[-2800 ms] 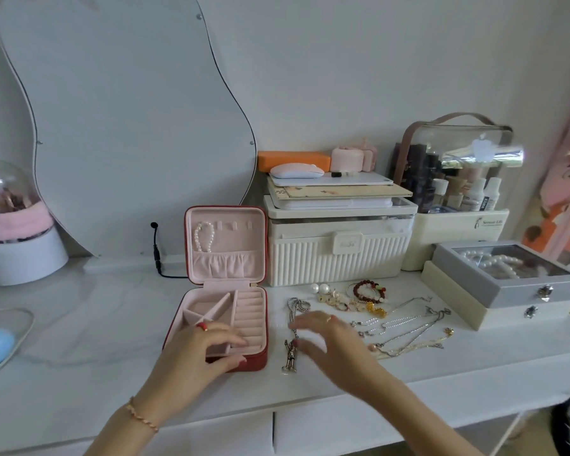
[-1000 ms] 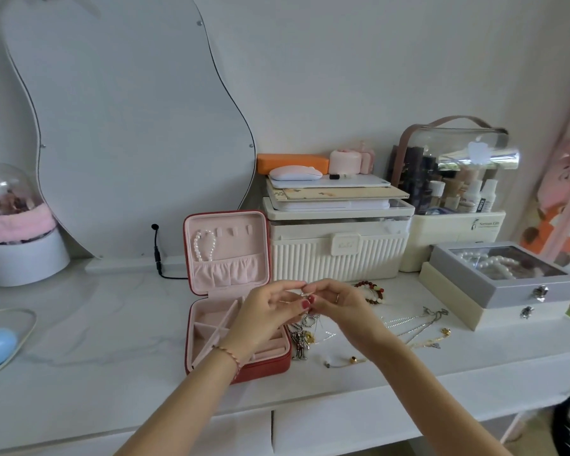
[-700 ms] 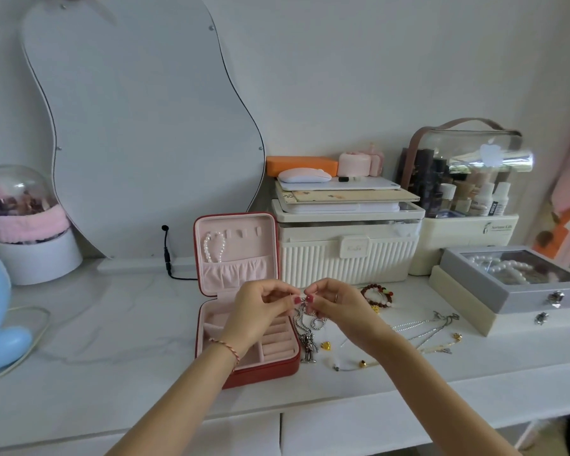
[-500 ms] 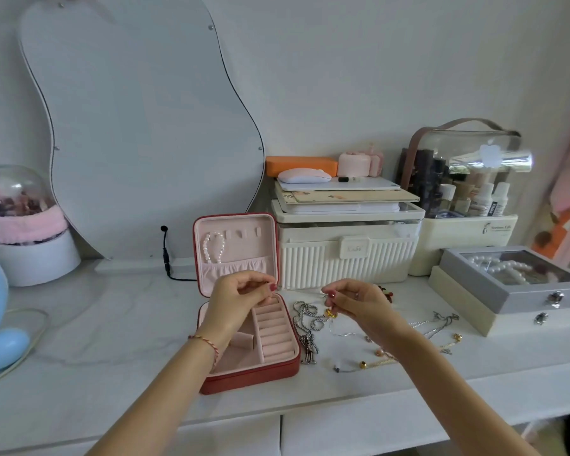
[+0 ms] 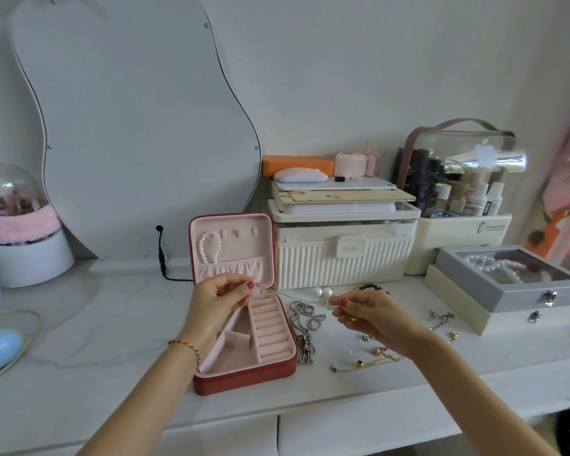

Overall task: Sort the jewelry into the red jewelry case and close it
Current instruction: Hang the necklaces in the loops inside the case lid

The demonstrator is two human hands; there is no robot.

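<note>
Stretching a fine gold chain (image 5: 297,296) between both hands, the person works just above the open red jewelry case (image 5: 244,327) — that is all the single head view gives. The left hand (image 5: 216,304) pinches one end, near the clasp, between thumb and forefinger over the case's back edge; the right hand (image 5: 366,312) has its fingers curled round the other end and what looks like a small gold pendant, over the table (image 5: 79,340) to the right of the case. The chain itself is so thin it nearly vanishes against the white top.

A pearl bracelet (image 5: 208,246) already hangs in the upright lid; the tray compartments below look bare. Loose pieces are not yet sorted: a heavy silver chain with a figure charm (image 5: 305,330) lying just beside the case, two pearl earrings (image 5: 323,292), a red bead bracelet (image 5: 372,287) partly hidden behind the right hand, and thin chains (image 5: 375,355) nearer the table edge.

The likely trouble is tangling — if the taut chain sags on its way in, it could catch on the silver chain below it or knot on itself. A slipped pinch would drop it among the others, where it would be hard to pick out. Any length left draped over the rim would foul the lid when the case is closed.
</note>
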